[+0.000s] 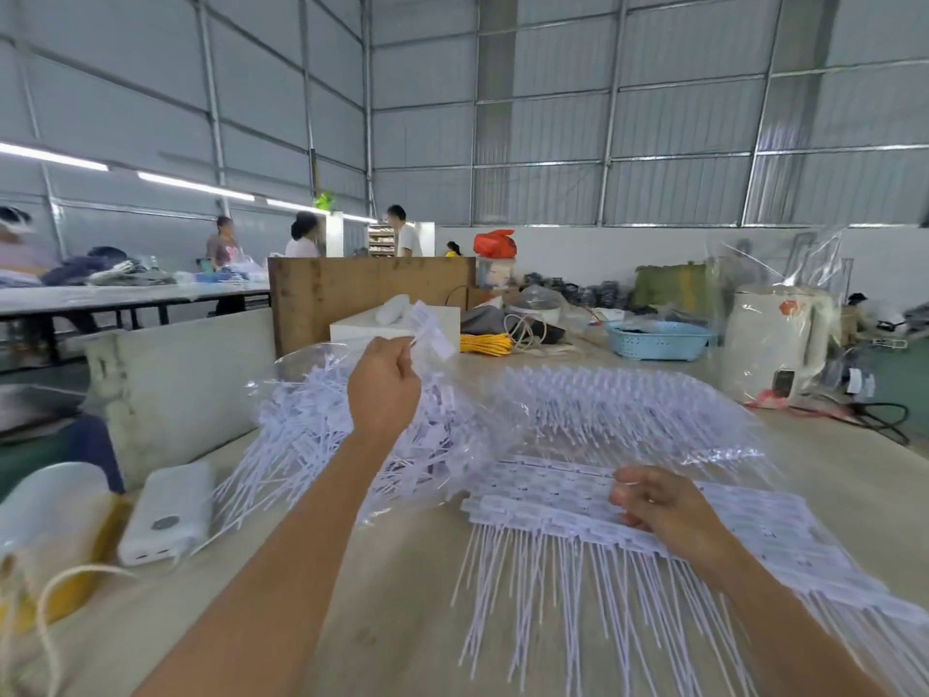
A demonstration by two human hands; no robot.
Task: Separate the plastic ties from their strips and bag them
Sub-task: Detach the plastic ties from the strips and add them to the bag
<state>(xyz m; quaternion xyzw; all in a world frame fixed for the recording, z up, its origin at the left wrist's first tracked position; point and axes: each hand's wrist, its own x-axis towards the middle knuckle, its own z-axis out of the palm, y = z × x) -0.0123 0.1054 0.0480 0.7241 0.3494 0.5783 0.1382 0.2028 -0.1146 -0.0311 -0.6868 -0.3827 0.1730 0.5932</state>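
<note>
No legible text, label, brand, number or sign anywhere in view. Faint dark printing showing on the tag heads of the tie strips (714,535), too blurred and small for reading. Similar unreadable marks appearing on the white tags (432,329); a red mark on the white appliance (789,308), not decipherable.
</note>
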